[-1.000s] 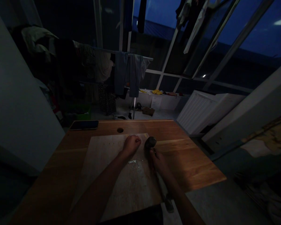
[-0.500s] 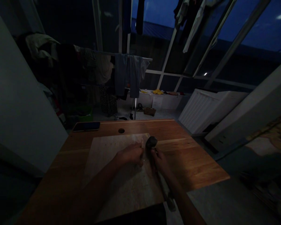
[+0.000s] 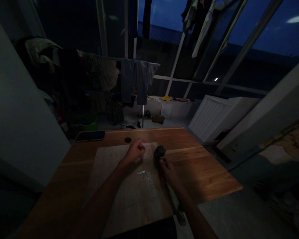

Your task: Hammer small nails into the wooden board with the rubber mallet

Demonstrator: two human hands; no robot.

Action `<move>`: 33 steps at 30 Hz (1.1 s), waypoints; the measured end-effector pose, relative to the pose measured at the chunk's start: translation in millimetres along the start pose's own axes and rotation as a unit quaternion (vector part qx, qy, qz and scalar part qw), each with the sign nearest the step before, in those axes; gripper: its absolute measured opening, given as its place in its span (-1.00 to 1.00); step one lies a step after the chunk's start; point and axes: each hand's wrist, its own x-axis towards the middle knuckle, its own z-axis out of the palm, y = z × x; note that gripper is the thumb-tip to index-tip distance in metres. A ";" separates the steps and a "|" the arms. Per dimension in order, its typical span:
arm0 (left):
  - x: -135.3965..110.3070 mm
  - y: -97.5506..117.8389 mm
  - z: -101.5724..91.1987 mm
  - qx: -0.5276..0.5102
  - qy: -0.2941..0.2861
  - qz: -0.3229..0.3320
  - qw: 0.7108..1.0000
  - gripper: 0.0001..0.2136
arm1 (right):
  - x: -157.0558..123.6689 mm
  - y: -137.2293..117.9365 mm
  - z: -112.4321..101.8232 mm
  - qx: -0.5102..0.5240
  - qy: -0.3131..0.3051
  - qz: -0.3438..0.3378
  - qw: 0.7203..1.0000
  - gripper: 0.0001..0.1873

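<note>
My right hand is wrapped round the handle of a hammer, whose dark head points away from me near the board's right edge. A thin upright nail shows faintly just left of the hammer head. Over the far part of the pale wooden board is my left hand, fingers loosely curled and apart, with nothing visible in them. Several loose shiny nails lie on the board nearer to me. A row of small dark marks crosses its far side, too dim to make out clearly.
The board rests on a brown wooden table. A phone lies at the far left corner, near a round hole in the tabletop. Behind stands a rack of hanging clothes. A white ribbed object is beyond the right edge.
My left hand has come away from the upright nail and moved left and away from me, uncovering the loose nails. The right hand and hammer have hardly moved.
</note>
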 end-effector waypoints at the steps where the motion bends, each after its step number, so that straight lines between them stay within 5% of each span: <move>1: 2.0 -6.0 0.8 -0.021 0.037 -0.018 0.999 -0.69 | -0.5 -1.3 -0.5 -0.002 0.009 -0.006 1.000 -0.40; 13: -5.8 -21.0 9.0 0.081 0.016 0.012 0.997 -0.83 | -6.1 -16.5 -1.1 -0.002 -0.012 0.046 0.999 -0.37; 17: -4.8 -24.4 9.5 0.098 0.011 0.022 0.995 -0.81 | -4.7 -15.2 -2.0 -0.019 0.006 0.012 1.000 -0.39; 27: -3.5 -21.6 8.1 0.060 0.014 -0.002 0.998 -0.85 | 0.5 -9.3 -1.8 0.003 -0.013 0.036 0.999 -0.36; 33: -3.1 -19.0 8.0 0.051 0.028 -0.009 0.998 -0.86 | 9.3 -29.1 1.2 0.028 -0.028 0.027 0.999 -0.39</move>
